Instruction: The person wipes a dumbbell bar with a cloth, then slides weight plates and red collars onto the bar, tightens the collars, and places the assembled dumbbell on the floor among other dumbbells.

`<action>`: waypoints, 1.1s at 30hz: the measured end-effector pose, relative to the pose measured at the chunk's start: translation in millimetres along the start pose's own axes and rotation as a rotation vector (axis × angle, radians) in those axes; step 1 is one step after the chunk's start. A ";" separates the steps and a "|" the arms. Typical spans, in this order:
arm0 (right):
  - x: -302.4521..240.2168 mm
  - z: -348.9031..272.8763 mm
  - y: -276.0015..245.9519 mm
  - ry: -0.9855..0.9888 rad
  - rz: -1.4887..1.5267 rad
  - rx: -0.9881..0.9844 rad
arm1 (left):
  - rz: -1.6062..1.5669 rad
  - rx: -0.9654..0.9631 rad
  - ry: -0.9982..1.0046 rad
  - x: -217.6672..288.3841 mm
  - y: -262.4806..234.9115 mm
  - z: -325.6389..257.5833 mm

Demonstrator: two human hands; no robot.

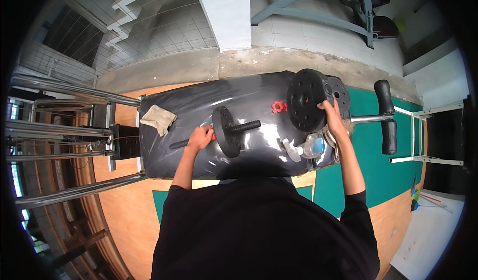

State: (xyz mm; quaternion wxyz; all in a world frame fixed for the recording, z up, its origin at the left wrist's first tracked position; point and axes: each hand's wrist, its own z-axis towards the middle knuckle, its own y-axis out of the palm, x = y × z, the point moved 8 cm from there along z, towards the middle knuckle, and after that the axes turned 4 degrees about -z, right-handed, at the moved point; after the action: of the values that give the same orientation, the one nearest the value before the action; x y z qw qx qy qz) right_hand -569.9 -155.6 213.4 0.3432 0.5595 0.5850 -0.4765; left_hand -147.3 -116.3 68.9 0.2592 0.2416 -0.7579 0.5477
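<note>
My left hand [200,137] is closed round the dumbbell bar [180,144], near a red collar. One black weight plate [223,130] is on that bar, and the threaded end [249,125] sticks out bare to its right. My right hand [333,116] grips the near right edge of a larger black weight plate [301,103], tilted up over the right part of the black padded bench [199,105]. Another black plate [342,91] shows partly behind it. Red star-shaped nuts [278,106] lie left of the held plate, one partly hidden by it.
A clear spray bottle [311,148] with a blue label lies near my right forearm. A beige cloth [158,119] rests at the bench's left end. Chrome bars [74,130] of a machine stand left; padded rollers [384,95] on a metal bar stand right.
</note>
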 end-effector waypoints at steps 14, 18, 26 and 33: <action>53.0 -41.7 176.9 0.015 -0.301 -0.125 | -0.009 0.059 -0.001 -34.6 -11.0 -20.6; 56.1 -41.9 183.8 -0.093 -0.400 -0.024 | 0.002 0.071 0.011 -35.5 -12.7 -20.2; 55.0 -52.4 183.6 -0.198 -0.628 0.054 | -0.014 0.119 0.063 -37.5 -13.8 -17.1; 7.7 -70.4 222.5 -0.371 -0.848 -0.066 | 0.009 0.125 0.084 -34.1 -9.6 -24.7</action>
State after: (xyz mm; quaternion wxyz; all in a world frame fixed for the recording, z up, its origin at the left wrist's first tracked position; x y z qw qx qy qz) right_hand -343.3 -104.6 189.4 0.2343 0.1648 0.7056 -0.6481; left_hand -112.4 -92.6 59.8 0.2725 0.2309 -0.7118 0.6048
